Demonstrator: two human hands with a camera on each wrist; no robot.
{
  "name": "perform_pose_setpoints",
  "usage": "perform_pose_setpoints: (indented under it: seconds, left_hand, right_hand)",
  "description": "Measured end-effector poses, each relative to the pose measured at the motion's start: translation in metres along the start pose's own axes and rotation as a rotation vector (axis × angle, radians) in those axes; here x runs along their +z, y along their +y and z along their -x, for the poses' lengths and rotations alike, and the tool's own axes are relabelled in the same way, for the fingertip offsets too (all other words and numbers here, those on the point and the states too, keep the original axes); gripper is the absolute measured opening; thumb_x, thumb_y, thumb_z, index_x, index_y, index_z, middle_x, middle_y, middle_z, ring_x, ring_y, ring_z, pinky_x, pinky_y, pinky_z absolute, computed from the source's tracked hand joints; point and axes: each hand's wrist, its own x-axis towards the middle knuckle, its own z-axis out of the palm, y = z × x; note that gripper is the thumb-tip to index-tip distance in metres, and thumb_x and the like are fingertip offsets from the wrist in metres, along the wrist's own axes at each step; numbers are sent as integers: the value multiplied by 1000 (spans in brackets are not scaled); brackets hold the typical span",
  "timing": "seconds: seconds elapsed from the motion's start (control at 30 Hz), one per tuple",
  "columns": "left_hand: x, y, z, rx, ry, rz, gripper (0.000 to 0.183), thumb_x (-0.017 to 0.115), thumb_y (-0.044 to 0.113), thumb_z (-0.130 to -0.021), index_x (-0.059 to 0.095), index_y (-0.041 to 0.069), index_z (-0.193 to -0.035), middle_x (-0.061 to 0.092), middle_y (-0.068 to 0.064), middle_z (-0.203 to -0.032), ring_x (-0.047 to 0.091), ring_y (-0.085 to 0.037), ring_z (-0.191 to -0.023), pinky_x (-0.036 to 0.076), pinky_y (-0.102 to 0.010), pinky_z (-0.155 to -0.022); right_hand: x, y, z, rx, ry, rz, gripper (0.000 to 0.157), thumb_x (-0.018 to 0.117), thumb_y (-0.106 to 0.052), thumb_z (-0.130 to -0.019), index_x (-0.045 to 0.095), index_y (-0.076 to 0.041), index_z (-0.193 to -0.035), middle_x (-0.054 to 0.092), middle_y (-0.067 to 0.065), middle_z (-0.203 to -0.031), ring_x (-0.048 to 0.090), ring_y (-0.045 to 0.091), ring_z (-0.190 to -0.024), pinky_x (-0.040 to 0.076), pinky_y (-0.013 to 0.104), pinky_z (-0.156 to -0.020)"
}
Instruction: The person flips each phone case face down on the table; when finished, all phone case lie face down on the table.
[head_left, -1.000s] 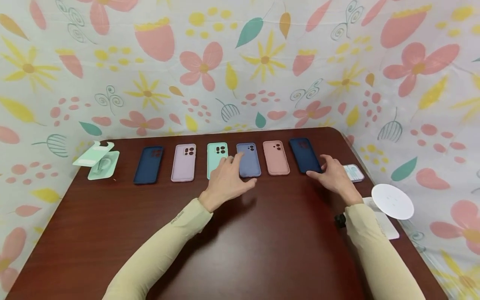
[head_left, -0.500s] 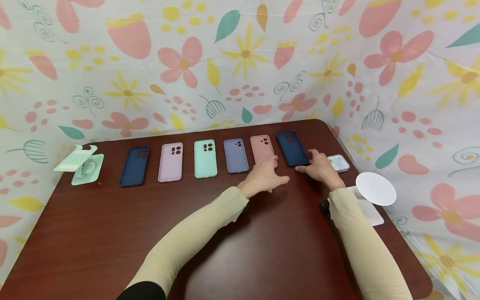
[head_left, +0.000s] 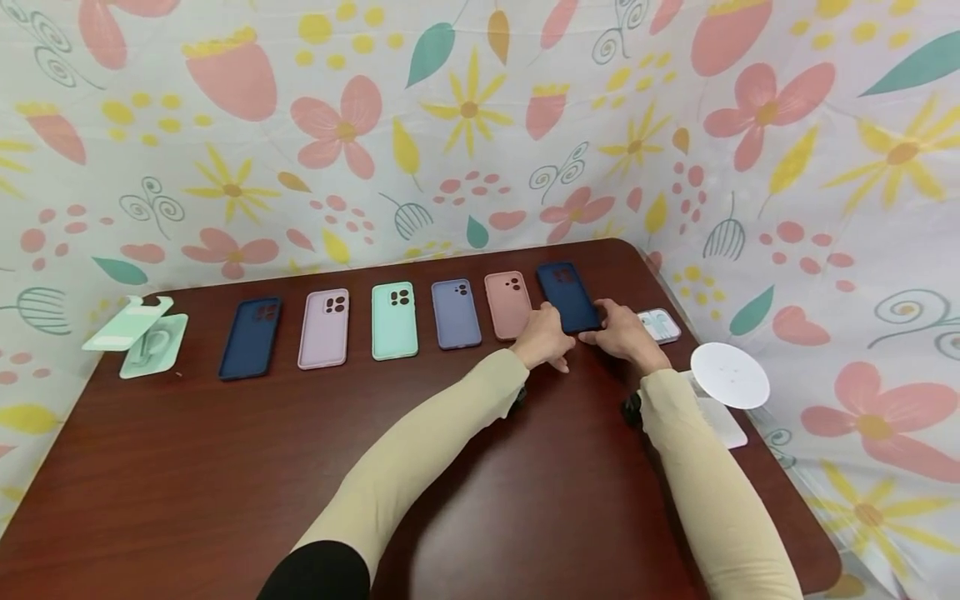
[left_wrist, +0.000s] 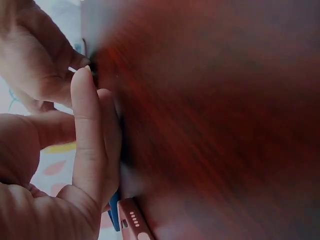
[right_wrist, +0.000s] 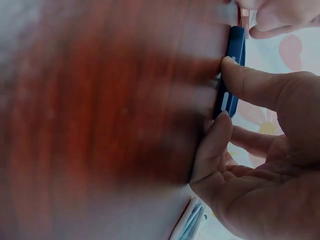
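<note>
In the head view, a dark blue phone case [head_left: 567, 293] lies at the right end of a row of cases, camera cutout away from me. My right hand [head_left: 624, 335] pinches its near right corner; in the right wrist view the thumb [right_wrist: 250, 82] meets its short edge and the fingers curl at the corner. My left hand [head_left: 542, 337] is just left of the case's near edge, beside the pink phone case [head_left: 507, 302]. Its fingers look mostly straight in the left wrist view, holding nothing visible. Whether it touches the blue case, I cannot tell.
Leftward lie blue-grey [head_left: 456, 314], mint [head_left: 394, 321], lilac [head_left: 324, 329] and another dark blue case [head_left: 251, 337]. A mint folding stand [head_left: 153, 342] is at far left. On the right are a small device with a lit screen [head_left: 660, 326] and a white round-topped stand [head_left: 730, 375].
My left hand has travelled right, from over the mint and blue-grey cases past the pink one to the dark blue case. The right hand stays at that case's corner. The head view has shifted.
</note>
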Motion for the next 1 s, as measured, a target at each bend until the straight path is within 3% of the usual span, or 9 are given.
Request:
perform_pose_setpoints:
  seconds: [0.1, 0.2, 0.27, 0.33, 0.4, 0.5, 0.6, 0.77, 1.0]
  left_hand:
    - [4, 1, -10, -18, 33, -91, 94, 77, 27, -101, 22, 1, -173, 67, -19, -145, 79, -17, -89, 64, -20, -76]
    - [4, 2, -14, -33, 37, -109, 89, 78, 27, -101, 30, 1, -171, 56, -15, -159, 77, -21, -114, 66, -25, -90]
    - [3, 3, -14, -48, 38, -104, 86, 79, 29, -100, 35, 2, -169, 53, -14, -162, 74, -23, -121, 65, -26, -96]
    - [1, 5, -14, -63, 36, -89, 88, 80, 29, -100, 33, 2, -169, 58, -16, -156, 77, -22, -113, 66, -26, -95]
    - [-1, 6, -14, -76, 22, -48, 92, 79, 27, -100, 27, 2, -171, 68, -18, -143, 80, -19, -95, 67, -25, -83]
    - [-4, 8, -14, -90, 0, 36, 97, 77, 21, -101, 17, 4, -174, 78, -15, -100, 76, -16, -63, 62, -24, -59]
    - [-9, 9, -12, -112, -37, 135, 102, 74, 14, -101, 6, 7, -176, 71, -10, -67, 69, -17, -47, 55, -25, -46]
    - [-12, 12, -8, -139, -70, 198, 106, 72, 11, -102, -3, 13, -177, 68, -10, -62, 70, -21, -46, 57, -28, -45]
    - [-8, 9, -7, -123, -31, 210, 104, 70, 10, -102, -1, 13, -177, 67, -10, -65, 70, -19, -46, 56, -25, -47]
  right_hand:
    - [2, -1, -2, 4, -11, -14, 81, 71, -24, -102, 32, 7, -166, 59, 38, -140, 60, 48, -128, 51, 63, -114]
    - [2, -2, -4, 15, -24, -21, 82, 71, -24, -102, 31, 8, -166, 58, 38, -146, 59, 50, -134, 50, 64, -118]
    - [2, -3, -5, 26, -32, -20, 82, 71, -24, -103, 31, 8, -167, 56, 38, -150, 57, 51, -138, 48, 64, -120]
    - [0, -4, -7, 39, -42, -16, 82, 71, -24, -103, 30, 7, -167, 54, 38, -153, 55, 51, -141, 47, 65, -122]
    - [-1, -4, -7, 50, -50, -14, 82, 70, -25, -104, 29, 6, -168, 52, 37, -155, 54, 51, -143, 46, 65, -123]
    - [-4, -4, -7, 63, -54, -17, 83, 70, -25, -104, 29, 5, -169, 50, 37, -157, 52, 52, -145, 45, 65, -124]
    - [-5, -5, -9, 78, -54, -24, 83, 70, -26, -104, 29, 4, -169, 49, 36, -159, 50, 51, -148, 44, 65, -125]
    - [-3, -4, -9, 82, -27, -38, 80, 70, -25, -104, 31, 4, -168, 51, 35, -157, 53, 50, -145, 44, 65, -125]
    - [3, -2, -4, 73, 25, -79, 78, 70, -25, -105, 31, 2, -167, 58, 35, -141, 59, 45, -125, 51, 62, -114]
